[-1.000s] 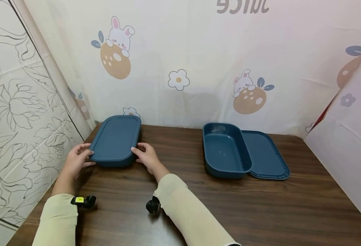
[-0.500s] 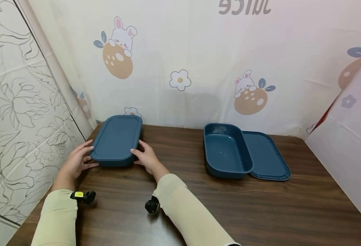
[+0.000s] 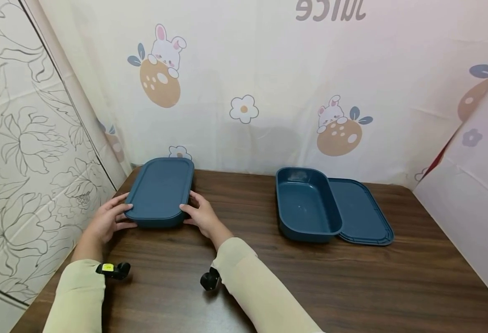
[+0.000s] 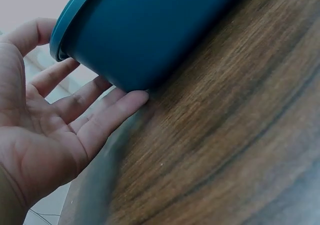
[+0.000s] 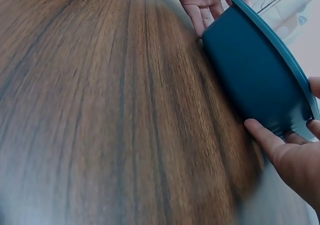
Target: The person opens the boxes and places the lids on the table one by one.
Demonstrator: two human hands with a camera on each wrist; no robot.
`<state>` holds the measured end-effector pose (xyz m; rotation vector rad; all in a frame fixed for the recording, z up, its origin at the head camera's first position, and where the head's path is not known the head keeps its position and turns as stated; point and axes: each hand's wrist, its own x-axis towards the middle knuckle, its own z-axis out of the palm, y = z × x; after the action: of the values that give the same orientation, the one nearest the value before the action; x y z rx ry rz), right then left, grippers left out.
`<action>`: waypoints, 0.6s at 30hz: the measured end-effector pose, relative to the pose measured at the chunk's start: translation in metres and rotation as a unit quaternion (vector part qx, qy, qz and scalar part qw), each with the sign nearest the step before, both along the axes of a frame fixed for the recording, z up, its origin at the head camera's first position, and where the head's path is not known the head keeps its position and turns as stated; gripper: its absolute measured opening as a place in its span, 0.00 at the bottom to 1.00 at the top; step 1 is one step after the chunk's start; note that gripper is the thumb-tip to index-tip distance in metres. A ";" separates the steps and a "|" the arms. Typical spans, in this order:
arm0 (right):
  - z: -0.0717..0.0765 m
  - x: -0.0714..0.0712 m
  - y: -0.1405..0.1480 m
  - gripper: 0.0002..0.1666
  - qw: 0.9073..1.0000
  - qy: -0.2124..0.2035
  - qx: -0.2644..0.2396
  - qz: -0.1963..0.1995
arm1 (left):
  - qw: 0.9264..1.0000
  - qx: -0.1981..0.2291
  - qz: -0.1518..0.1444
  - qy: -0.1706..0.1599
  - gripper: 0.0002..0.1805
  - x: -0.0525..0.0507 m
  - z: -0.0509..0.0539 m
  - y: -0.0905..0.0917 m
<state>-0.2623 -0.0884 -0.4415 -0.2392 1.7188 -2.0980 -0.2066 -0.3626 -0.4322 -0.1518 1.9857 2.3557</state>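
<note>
A dark blue lidded food container [image 3: 161, 189] stands at the table's back left, its lid on top. My left hand [image 3: 104, 222] grips its near left corner, thumb at the lid's edge and the other fingers along the side. On the near right corner, my right hand [image 3: 202, 215] holds it the same way, thumb on the lid rim. In the left wrist view, a fingertip [image 4: 137, 99] touches the container's bottom edge by the table. The right wrist view has the container wall [image 5: 255, 70] between both hands. What is inside is hidden.
An open blue container [image 3: 308, 208] sits right of centre. It partly covers a loose blue lid [image 3: 360, 212] lying on the brown wooden table [image 3: 352, 286]. A printed curtain [image 3: 244, 60] hangs behind the table, and a flower-patterned panel [image 3: 27, 162] borders its left side.
The head view has shifted slightly. The lidded container and both hands have moved a little to the right, and my left thumb has come farther onto the lid's edge.
</note>
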 end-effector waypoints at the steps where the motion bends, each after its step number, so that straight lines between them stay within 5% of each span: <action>1: 0.000 0.000 0.001 0.37 1.000 0.000 -0.003 0.001 | 1.000 0.001 0.001 0.004 0.28 0.001 0.000 0.001; 18: 0.002 0.006 0.022 0.36 1.000 0.000 -0.011 0.009 | 0.999 0.019 0.023 0.027 0.24 0.008 -0.004 0.021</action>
<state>-0.2560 -0.0666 -0.4390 -0.2606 1.6882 -2.1055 -0.1990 -0.3415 -0.4358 -0.1356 1.9797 2.4496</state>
